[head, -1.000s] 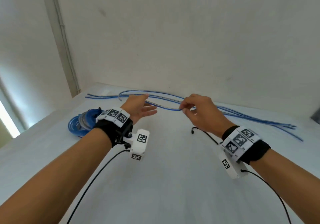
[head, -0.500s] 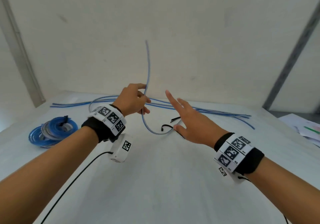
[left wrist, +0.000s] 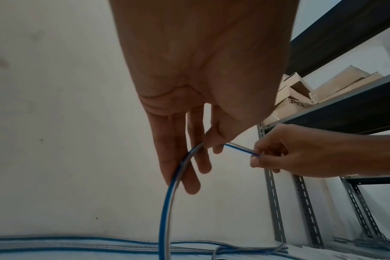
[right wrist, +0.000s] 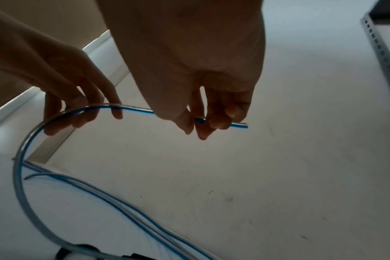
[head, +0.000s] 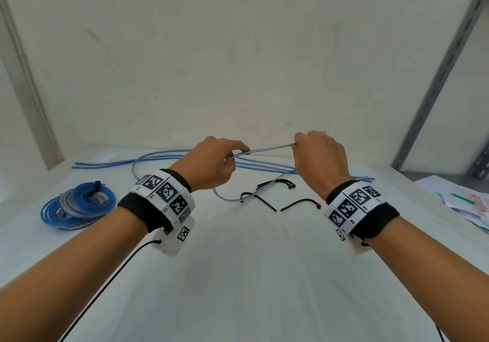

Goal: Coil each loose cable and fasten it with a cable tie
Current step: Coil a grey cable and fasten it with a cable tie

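Pinching the blue cable [head: 267,149] near its free end, the right hand [head: 318,160] keeps its grip tight, while the left hand [head: 211,165] curls round the same cable just beside it, above the counter [head: 251,262]. The cable looks light and springy, best held near the end. Only the right wrist view shows the cut tip protruding; only the head view shows black cable ties [head: 300,204] and the finished coil [head: 78,206] beyond.

both forearms are bare, no sleeves; each wrist wears a black fabric band [head: 137,210] wrapped by a white strip of square black-and-white coded markers [head: 353,204]; a small white camera block [head: 176,238] with its own marker hangs at 6 o'clock under each wrist, trailing a thin black lead [head: 111,280]
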